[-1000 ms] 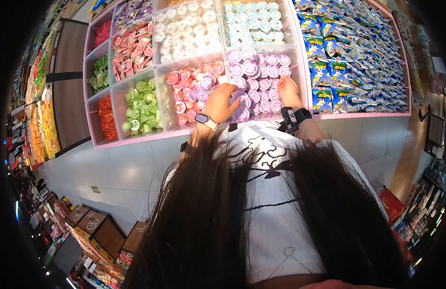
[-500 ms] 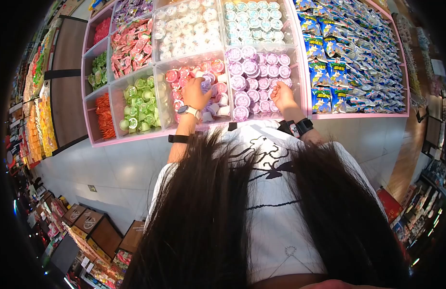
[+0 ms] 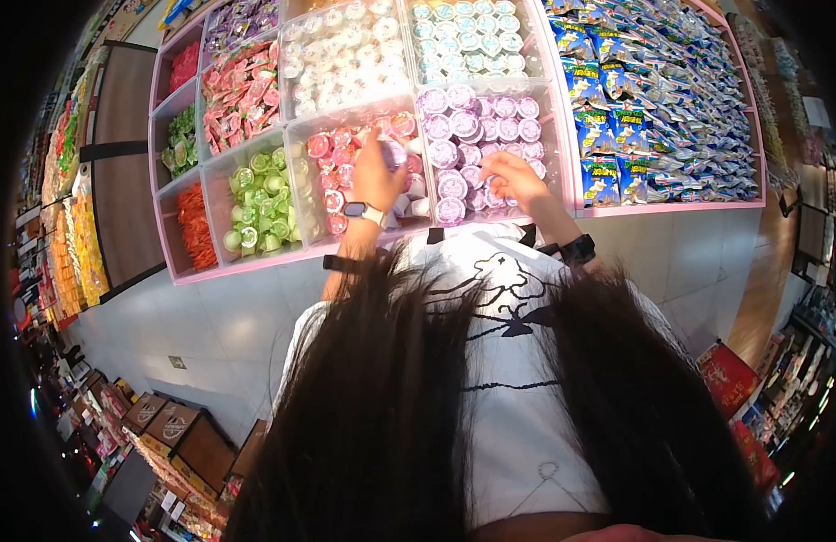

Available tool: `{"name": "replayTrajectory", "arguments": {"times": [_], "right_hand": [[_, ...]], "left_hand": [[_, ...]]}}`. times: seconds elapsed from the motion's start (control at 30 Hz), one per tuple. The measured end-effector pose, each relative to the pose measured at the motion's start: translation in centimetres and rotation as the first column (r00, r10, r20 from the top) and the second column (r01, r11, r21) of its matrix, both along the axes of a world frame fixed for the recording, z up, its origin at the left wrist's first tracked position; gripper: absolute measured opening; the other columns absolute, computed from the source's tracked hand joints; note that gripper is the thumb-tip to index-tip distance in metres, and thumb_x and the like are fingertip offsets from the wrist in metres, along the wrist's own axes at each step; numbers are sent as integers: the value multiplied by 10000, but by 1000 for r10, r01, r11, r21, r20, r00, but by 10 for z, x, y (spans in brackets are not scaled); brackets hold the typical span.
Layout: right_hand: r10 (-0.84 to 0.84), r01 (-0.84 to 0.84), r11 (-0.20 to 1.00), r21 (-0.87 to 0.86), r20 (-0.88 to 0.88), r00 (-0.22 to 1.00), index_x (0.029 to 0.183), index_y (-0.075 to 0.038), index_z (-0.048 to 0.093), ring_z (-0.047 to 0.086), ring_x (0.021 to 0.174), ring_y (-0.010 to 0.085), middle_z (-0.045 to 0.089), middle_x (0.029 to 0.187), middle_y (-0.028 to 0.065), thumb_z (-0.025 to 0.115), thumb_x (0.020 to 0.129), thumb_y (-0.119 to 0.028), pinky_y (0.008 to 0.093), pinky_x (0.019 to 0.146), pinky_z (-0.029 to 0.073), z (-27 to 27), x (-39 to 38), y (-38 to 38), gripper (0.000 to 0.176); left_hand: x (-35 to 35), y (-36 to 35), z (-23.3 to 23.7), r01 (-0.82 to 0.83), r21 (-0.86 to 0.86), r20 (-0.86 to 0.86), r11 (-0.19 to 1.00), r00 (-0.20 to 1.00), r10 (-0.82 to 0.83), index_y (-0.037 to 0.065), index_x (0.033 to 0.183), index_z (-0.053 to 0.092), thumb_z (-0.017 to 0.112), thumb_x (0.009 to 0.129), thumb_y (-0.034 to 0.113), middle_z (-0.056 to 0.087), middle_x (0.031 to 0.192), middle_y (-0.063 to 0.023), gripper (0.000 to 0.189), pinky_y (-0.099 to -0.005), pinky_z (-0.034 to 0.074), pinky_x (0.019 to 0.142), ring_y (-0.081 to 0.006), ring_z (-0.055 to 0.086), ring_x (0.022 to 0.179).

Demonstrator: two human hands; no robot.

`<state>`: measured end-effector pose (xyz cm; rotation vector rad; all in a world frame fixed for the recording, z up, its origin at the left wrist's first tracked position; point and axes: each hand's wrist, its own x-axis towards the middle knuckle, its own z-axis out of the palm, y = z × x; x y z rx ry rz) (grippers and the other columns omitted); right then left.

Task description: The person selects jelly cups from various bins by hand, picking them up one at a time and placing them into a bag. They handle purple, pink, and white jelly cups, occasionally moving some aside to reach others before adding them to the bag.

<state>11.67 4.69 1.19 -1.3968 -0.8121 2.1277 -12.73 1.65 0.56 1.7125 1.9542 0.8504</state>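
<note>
My left hand (image 3: pixel 375 183), a watch on its wrist, is over the compartment of red and pink jelly cups (image 3: pixel 335 174). Its fingers are closed around a purple-lidded jelly cup (image 3: pixel 394 154). Loose purple and white cups partly show below that hand. To the right, my right hand (image 3: pixel 517 179) hovers at the compartment of purple jelly cups (image 3: pixel 450 184), which stand in stacked rows with lids up. Its fingers are bent and a little apart, with nothing visible between them.
Clear dividers split the pink-edged display bin (image 3: pixel 346 239). Green jelly cups (image 3: pixel 264 203) lie to the left, white cups (image 3: pixel 346 59) and blue-lidded cups (image 3: pixel 468 41) behind. Blue snack packets (image 3: pixel 608 135) fill the right section. Stacked brown boxes (image 3: pixel 176 423) stand at lower left.
My left hand has turned and lifted slightly, with a purple jelly cup now showing in its fingers. My right hand has shifted left over the purple cups, its fingers loosening.
</note>
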Motion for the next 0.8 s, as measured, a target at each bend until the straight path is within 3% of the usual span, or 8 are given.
{"name": "replayTrajectory", "arguments": {"times": [0.03, 0.13, 0.17, 0.3, 0.43, 0.53, 0.63, 0.8], "right_hand": [[143, -143, 990, -20, 4, 990, 973, -38, 474, 527, 579, 120, 517, 736, 49, 544, 809, -199, 241, 531, 448, 10, -7, -3, 241], [204, -203, 979, 23, -193, 960, 1086, -19, 426, 558, 650, 128, 530, 872, 71, 537, 829, -238, 240, 567, 472, 23, -20, -18, 355], [274, -277, 960, 27, -277, 921, 1133, -13, 389, 565, 692, 136, 519, 985, 91, 545, 831, -213, 242, 580, 485, 17, -19, -17, 394], [316, -300, 949, 100, -296, 901, 1145, -6, 390, 577, 765, 172, 527, 996, 97, 551, 824, -121, 287, 642, 514, -8, -13, -23, 377], [-50, 49, 999, -9, -216, 975, 1120, 20, 413, 555, 816, 172, 512, 1010, 111, 520, 823, -59, 316, 679, 524, -33, 10, -14, 325], [-219, 212, 972, 100, 66, 974, 1104, 48, 423, 548, 819, 182, 506, 990, 110, 527, 817, -50, 318, 692, 522, -62, 23, -3, 320], [-282, 279, 957, 79, 22, 959, 1077, 70, 452, 552, 801, 193, 505, 970, 104, 541, 792, -25, 305, 686, 522, -83, 22, 5, 313], [-294, 291, 956, 43, 77, 953, 983, 25, 481, 562, 762, 189, 527, 867, 98, 515, 796, -16, 321, 724, 509, -90, 6, 13, 194]], "left_hand": [[9, -6, 9, 97, 51, 11, 994, 995, -98, -28, 1160, 394, 653, 622, 104, 541, 934, -196, 612, -403, 433, 744, -343, 526, 877], [39, -22, 45, 401, 42, 3, 915, 916, -402, -17, 1170, 383, 655, 607, 106, 537, 920, -163, 636, -393, 426, 733, -327, 521, 847], [46, -26, 46, 448, 38, 40, 893, 893, -449, -13, 1170, 385, 645, 613, 100, 536, 924, -160, 625, -393, 424, 740, -327, 518, 852], [60, -27, 47, 604, -8, 95, 797, 794, -601, -4, 1173, 382, 624, 632, 88, 524, 976, -168, 600, -398, 419, 774, -333, 512, 894], [45, -21, 49, 512, 177, -52, 840, 858, -512, 9, 1212, 351, 662, 652, 110, 481, 1055, -189, 648, -368, 440, 727, -306, 530, 836], [24, -20, 40, 314, 79, 91, 946, 943, -320, 7, 1195, 373, 674, 667, 126, 495, 1032, -172, 619, -339, 445, 694, -270, 534, 780], [9, -19, 42, 244, 69, 57, 967, 967, -248, -1, 1130, 419, 645, 681, 110, 511, 985, -172, 515, -359, 443, 707, -305, 527, 854], [3, -25, 38, 211, 62, 106, 976, 971, -216, -4, 1033, 492, 646, 694, 117, 545, 895, -144, 391, -324, 454, 613, -245, 545, 684]]}}
